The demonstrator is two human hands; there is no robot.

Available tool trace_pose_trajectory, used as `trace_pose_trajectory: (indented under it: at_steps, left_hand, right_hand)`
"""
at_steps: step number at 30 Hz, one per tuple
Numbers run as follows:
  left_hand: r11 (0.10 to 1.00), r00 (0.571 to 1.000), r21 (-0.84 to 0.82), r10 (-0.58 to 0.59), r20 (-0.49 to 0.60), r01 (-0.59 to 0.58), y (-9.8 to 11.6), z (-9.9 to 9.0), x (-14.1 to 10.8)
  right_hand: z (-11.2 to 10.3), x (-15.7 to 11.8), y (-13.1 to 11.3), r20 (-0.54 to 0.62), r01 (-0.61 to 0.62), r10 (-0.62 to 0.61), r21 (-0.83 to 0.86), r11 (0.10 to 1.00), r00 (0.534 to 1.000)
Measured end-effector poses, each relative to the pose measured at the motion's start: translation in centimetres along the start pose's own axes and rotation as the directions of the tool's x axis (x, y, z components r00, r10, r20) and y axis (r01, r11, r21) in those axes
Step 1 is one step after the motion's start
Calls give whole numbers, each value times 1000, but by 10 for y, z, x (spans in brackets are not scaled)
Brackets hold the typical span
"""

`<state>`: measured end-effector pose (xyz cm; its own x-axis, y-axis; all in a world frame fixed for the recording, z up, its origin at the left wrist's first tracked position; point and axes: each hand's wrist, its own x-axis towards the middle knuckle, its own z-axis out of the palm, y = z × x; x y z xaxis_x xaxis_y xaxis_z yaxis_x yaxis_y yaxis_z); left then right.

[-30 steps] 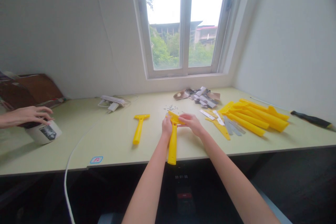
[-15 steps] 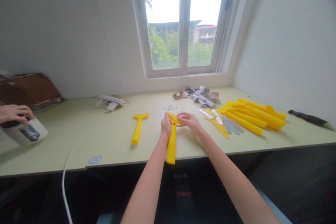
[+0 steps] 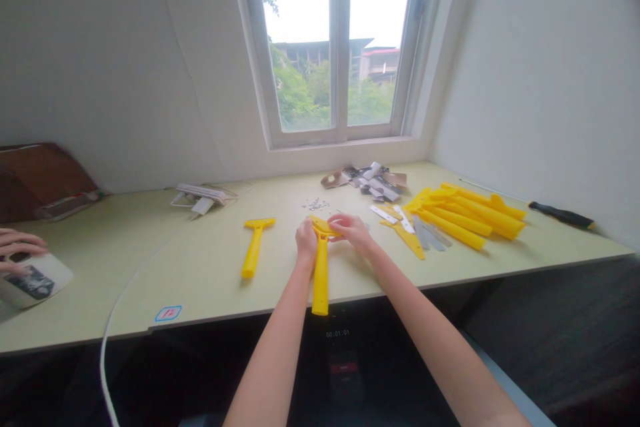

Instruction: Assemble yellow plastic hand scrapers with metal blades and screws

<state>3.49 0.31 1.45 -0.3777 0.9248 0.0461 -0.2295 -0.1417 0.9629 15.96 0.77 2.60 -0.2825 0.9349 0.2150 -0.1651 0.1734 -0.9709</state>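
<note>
A yellow plastic scraper [image 3: 321,273] is between my hands, its handle pointing toward me over the table's front edge. My left hand [image 3: 306,240] is closed round the left side of its head. On the right side of the head, my right hand [image 3: 350,230] grips with bent fingers; whether a small part is also in them is hidden. Just beyond lies a scatter of small screws [image 3: 316,205]. Left of my hands, a second yellow scraper [image 3: 256,247] rests on the table.
At right lie several yellow handles [image 3: 465,217], metal blades [image 3: 427,233], and a screwdriver [image 3: 563,215]. Blade wrappers [image 3: 377,180] are heaped below the window. A power strip [image 3: 203,195] and cable sit back left. Another person's hand [image 3: 20,247] holds a white container [image 3: 37,280] at far left.
The whole view has shifted slightly, so things appear farther left. Both my hands keep their hold on the scraper. At far left the other person's container sits lower in view.
</note>
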Motion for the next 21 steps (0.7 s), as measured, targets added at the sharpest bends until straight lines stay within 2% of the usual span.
trace_pose_trajectory:
  at_steps: [5,11,21]
  left_hand:
    - [998,999,-49,44,-22,-45,-12,-1,8]
    - [988,987,95,132,-95,-123,-20,-2,14]
    - [981,987,134,148,-67,-138,-18,-4,11]
  right_hand:
    - [1,1,2,-15,0,0,-7,1000,1000]
    - [0,2,5,-24,-11,10,-8,1000,1000]
    - [2,-1,-4,-30,-79,80,38,996,996]
